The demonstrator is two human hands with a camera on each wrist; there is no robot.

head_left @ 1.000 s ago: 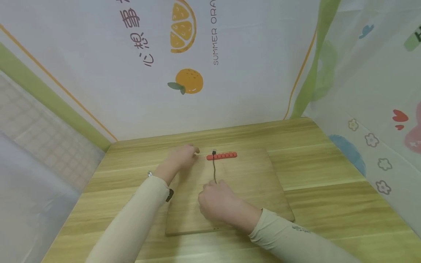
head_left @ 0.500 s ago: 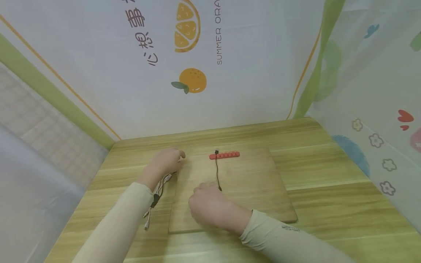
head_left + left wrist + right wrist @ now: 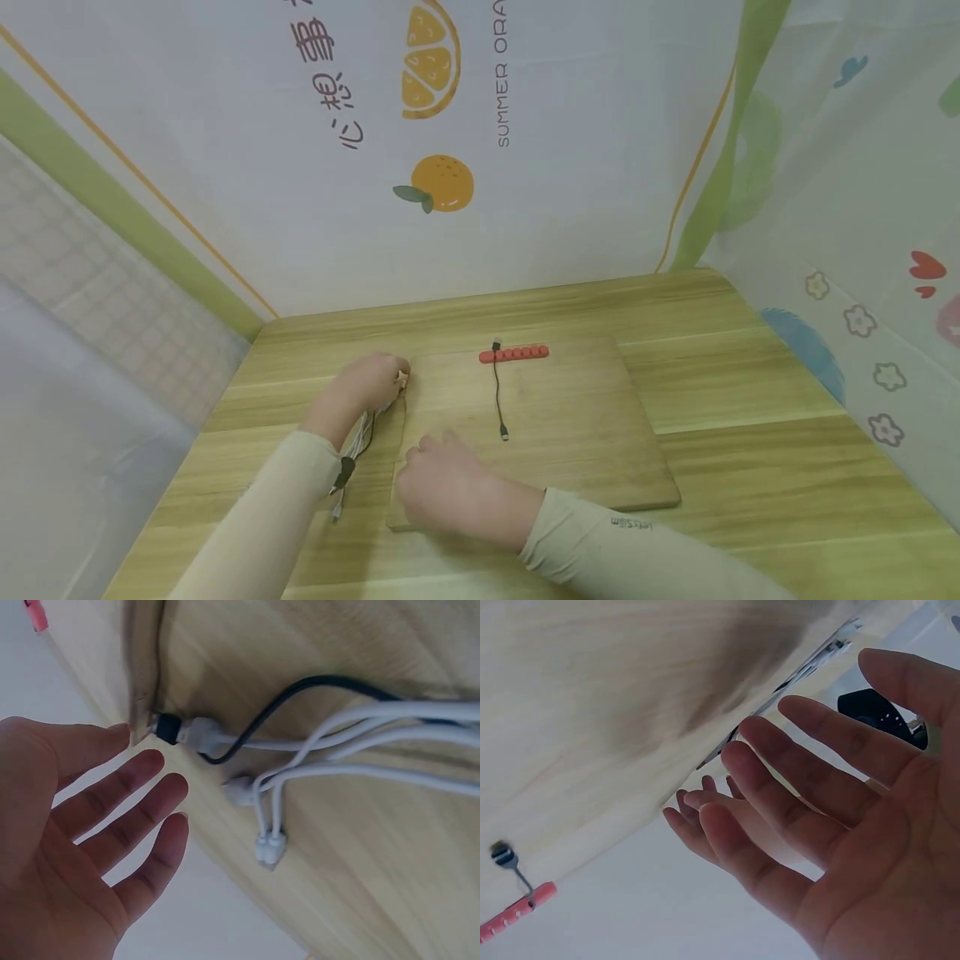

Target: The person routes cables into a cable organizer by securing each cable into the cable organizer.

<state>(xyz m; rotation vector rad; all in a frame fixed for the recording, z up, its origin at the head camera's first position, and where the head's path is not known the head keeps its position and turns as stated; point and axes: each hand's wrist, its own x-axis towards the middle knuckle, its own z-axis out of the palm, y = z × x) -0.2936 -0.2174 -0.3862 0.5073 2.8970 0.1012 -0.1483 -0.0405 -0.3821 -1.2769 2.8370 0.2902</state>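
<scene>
My left hand (image 3: 363, 387) is at the wooden board's (image 3: 570, 433) left edge, over a bundle of cables. In the left wrist view its fingers are loosely bent, with thumb and fingertips close to a black plug (image 3: 168, 727) beside a white plug (image 3: 201, 735). White cables (image 3: 420, 733) and a black cable (image 3: 324, 679) trail away over the table. My right hand (image 3: 450, 487), fingers relaxed and holding nothing, hovers over the board's front left. A red cable holder (image 3: 523, 353) lies at the board's back, with a short black USB cable (image 3: 498, 396) running through it.
A white plug end (image 3: 337, 512) lies on the table (image 3: 735, 467) left of the board. A black device (image 3: 345, 472) sits at the left wrist. Printed white cloth (image 3: 585, 167) hangs behind the table and at both sides.
My right hand has left the black cable's near end and moved left and toward me. My left hand has moved left and slightly down, from the board to the cable bundle.
</scene>
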